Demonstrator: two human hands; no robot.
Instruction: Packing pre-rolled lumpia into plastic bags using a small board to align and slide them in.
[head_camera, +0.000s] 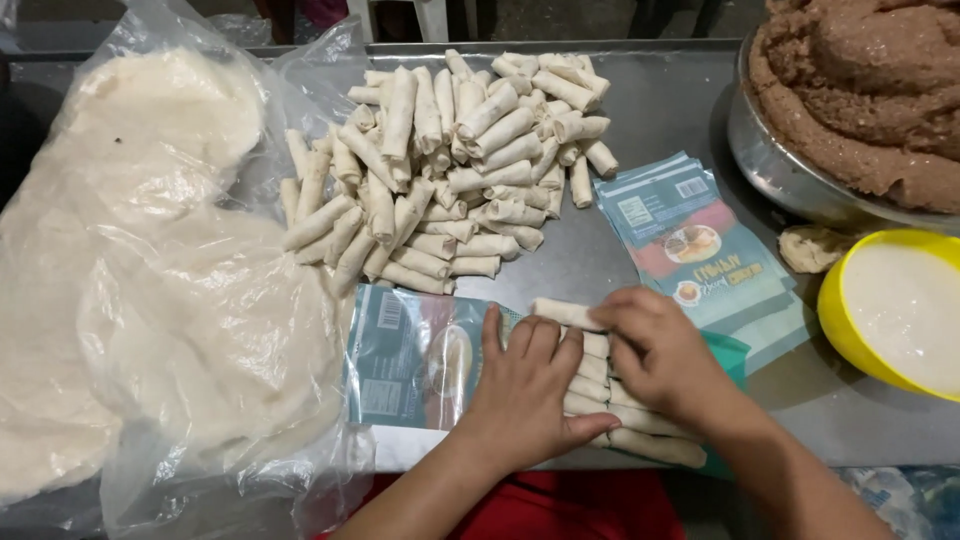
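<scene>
Just under both hands (600, 375), the rolls (600, 390).

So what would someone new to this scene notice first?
Probably the big heap of uncooked spring rolls at the middle of the metal table. Next, the left hand and right hand near the front edge, resting on a row of rolls beside a printed pouch. Top right, a metal bowl holds brown filling.

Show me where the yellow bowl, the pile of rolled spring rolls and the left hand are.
yellow bowl (838, 300), head view, on its left rim.
pile of rolled spring rolls (450, 170), head view, near the pile's middle.
left hand (525, 395), head view, on the back of the hand.
</scene>
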